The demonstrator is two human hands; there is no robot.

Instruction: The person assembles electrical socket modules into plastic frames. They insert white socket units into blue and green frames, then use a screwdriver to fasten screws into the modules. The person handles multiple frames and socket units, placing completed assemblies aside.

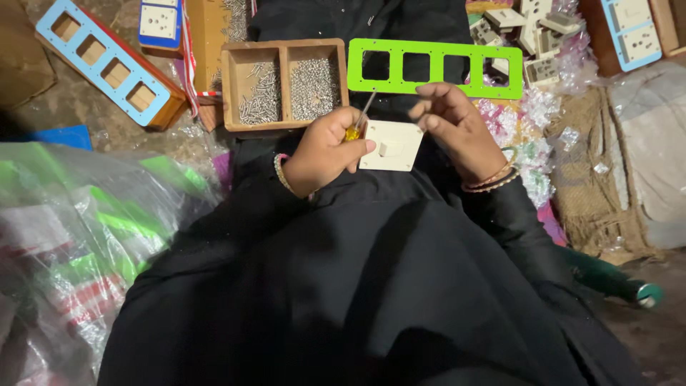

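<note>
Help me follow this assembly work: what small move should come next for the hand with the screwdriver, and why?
Probably bring the screwdriver tip down onto the white switch. The left hand holds the yellow-handled tool with its shaft pointing up, off the switch, which lies on the lap between both hands. The right hand has its fingertips pinched just above the switch; whether it holds a screw is too small to tell.

Switch module (390, 146) on lap between both hands, five-hole frame (436, 68) behind it, screw tray (284, 84) left of frame.

Clear crinkled plastic bags (78, 236) holding green and red-white items lie at lower left. Small transparent plastic wrappers (532, 146) pile at upper right.
</note>
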